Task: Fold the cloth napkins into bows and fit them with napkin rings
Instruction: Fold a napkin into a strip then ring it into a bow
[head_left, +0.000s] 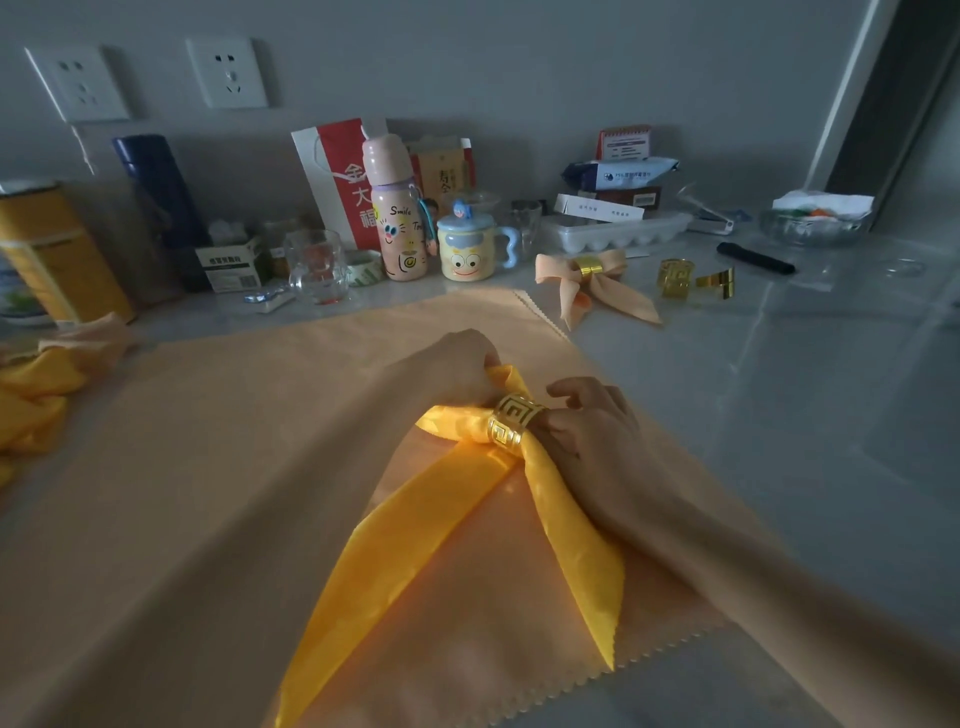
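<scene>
A bright yellow napkin (467, 519) lies on a peach cloth (234, 441), its two tails spreading toward me. A gold cut-out napkin ring (514, 423) sits around its gathered middle. My left hand (457, 364) pinches the yellow fold just behind the ring. My right hand (592, 421) holds the napkin at the ring's right side, fingers curled against it. A finished peach bow (597, 288) with a gold ring lies at the back right. Two spare gold rings (675, 278) (719, 283) stand beside it.
More yellow and peach napkins (36, 395) are heaped at the left edge. Along the wall stand a glass mug (317, 265), a pink bottle (395, 208), a cartoon mug (467, 247), boxes, an egg tray (613, 234), a black pen (756, 258) and a glass bowl (813, 226).
</scene>
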